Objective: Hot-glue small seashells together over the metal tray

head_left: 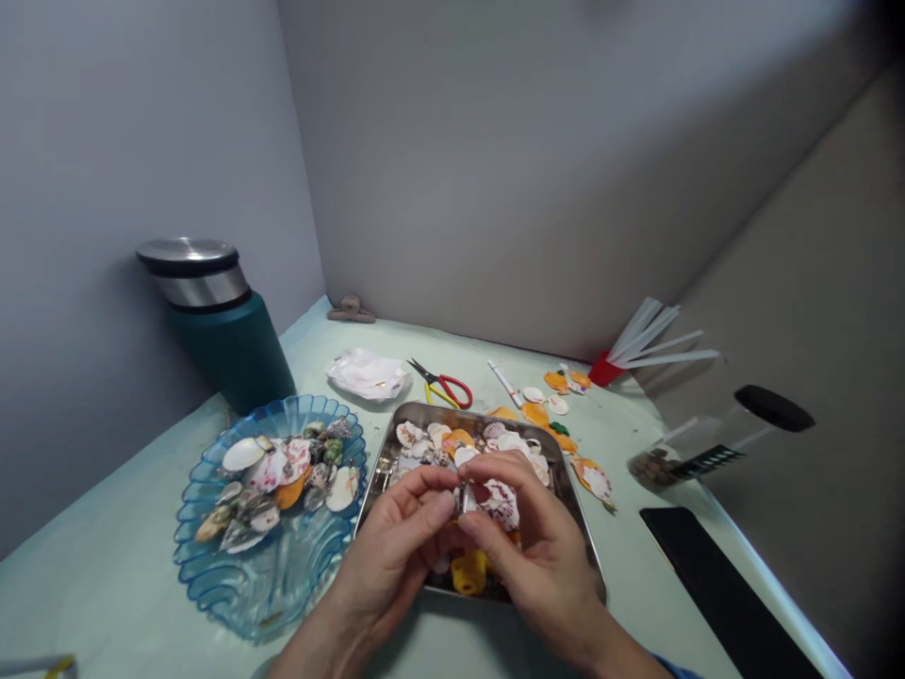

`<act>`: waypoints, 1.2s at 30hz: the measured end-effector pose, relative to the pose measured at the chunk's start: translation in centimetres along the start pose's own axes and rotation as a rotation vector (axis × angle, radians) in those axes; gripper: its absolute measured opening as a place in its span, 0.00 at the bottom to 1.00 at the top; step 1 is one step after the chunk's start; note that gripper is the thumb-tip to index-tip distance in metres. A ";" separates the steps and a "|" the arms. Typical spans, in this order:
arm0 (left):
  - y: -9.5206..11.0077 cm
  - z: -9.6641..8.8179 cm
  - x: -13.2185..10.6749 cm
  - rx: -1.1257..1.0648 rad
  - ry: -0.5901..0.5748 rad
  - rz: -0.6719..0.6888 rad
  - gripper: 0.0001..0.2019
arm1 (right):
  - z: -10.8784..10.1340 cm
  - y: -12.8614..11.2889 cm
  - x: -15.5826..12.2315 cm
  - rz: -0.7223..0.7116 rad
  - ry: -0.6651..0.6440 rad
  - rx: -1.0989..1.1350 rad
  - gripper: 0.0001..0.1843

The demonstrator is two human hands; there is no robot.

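Observation:
Over a metal tray (pixel 590 538) full of shells, my two hands meet, fingertips pinched together. Between them is a small silvery-white piece (pixel 468 498), too small and covered to name its kind. My left hand (pixel 400 538) grips it from the left with thumb and forefinger. From the other side, my right hand (pixel 541 538) pinches the same piece. Purple-spotted and white shells lie in the tray under my fingers. A yellow cap-like object (pixel 468 572) sits near the tray's front edge, partly hidden by my hands.
To the left stands a blue scalloped dish (pixel 205 585) holding more shells, with a teal bottle (pixel 233 349) behind it. Red-and-yellow-handled scissors (pixel 445 389), a white plastic packet (pixel 368 374), a marker (pixel 504 384) and orange shells lie behind the tray. Rightward are a clear jar (pixel 699 448), glue sticks (pixel 650 338) and a black phone (pixel 721 585).

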State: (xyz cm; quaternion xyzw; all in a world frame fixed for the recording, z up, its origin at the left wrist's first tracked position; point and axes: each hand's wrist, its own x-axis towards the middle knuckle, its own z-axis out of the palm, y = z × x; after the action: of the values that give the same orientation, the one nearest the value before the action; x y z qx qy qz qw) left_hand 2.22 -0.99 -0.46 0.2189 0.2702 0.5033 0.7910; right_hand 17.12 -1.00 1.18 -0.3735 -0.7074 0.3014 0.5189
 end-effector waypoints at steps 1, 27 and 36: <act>0.0 0.0 0.0 0.006 0.010 0.002 0.09 | 0.0 0.0 0.0 -0.004 -0.008 -0.014 0.18; -0.2 -0.1 0.1 -0.070 -0.020 -0.032 0.11 | -0.3 0.0 0.4 -0.171 -0.007 -0.260 0.16; 0.0 0.2 0.0 -0.104 0.006 -0.028 0.09 | 0.1 0.0 0.4 -0.138 0.006 -0.217 0.17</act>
State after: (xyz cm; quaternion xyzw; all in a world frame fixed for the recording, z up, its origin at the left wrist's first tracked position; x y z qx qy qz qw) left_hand 2.37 -1.00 -0.36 0.1721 0.2490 0.5063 0.8075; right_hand 16.98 -0.68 1.34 -0.3787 -0.7583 0.1855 0.4971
